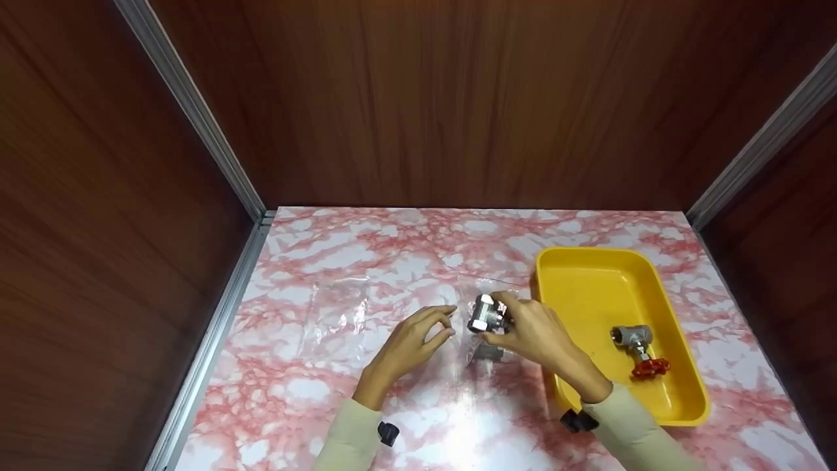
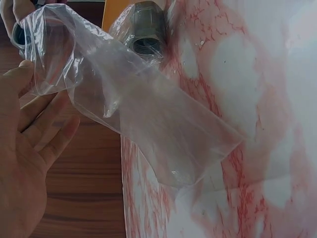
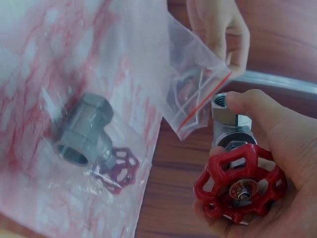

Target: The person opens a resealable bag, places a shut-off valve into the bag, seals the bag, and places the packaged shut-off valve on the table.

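Observation:
A steel valve (image 1: 484,315) with a red handwheel (image 3: 213,171) is gripped by my right hand (image 1: 539,330), its threaded end facing the left hand. My left hand (image 1: 415,337) pinches a clear zip bag (image 2: 153,119) between thumb and fingers. The bag hangs beside the valve, and its red zip line shows in the right wrist view. On the table below the hands lies a second valve (image 3: 81,126) inside clear plastic, its handwheel also red. In the head view the right hand partly hides it.
A yellow tray (image 1: 579,268) stands at the right, with another red-handled valve (image 1: 633,337) in it. A flat clear bag (image 1: 337,317) lies on the left of the marbled table (image 1: 307,389). Brown wood-patterned panels (image 1: 418,104) rise at the back and both sides.

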### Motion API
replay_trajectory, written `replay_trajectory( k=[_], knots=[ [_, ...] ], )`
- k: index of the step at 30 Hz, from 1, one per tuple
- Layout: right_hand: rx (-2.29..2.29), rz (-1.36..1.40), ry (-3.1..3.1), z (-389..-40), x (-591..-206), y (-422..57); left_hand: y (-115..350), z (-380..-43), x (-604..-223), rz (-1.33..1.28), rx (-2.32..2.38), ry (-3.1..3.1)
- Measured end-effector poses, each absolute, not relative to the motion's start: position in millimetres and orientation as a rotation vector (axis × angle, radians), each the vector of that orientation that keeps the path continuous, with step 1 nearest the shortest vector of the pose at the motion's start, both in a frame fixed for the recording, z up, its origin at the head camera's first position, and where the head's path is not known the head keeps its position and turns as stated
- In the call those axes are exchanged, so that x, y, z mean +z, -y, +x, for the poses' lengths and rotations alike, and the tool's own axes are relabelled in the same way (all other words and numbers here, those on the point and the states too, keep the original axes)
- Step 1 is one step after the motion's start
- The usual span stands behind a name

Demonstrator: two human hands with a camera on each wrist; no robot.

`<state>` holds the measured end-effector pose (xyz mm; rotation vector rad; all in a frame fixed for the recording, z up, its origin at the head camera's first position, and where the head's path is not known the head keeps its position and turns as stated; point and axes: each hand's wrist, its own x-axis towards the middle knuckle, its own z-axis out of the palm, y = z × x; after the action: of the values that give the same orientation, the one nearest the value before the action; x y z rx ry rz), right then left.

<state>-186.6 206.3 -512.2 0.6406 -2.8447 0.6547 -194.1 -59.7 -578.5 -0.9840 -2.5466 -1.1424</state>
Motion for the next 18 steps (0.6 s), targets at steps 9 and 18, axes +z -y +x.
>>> replay_trajectory(
  k=[9, 18],
  knots=[
    [0.648, 0.705, 2.859, -184, -519, -198, 59, -193, -579, -0.982, -1.167, 2.547],
    [0.676, 0.753, 2.903, -183, -523, -194, 55, -192, -580, -1.028, -1.160, 2.530]
  ],
)
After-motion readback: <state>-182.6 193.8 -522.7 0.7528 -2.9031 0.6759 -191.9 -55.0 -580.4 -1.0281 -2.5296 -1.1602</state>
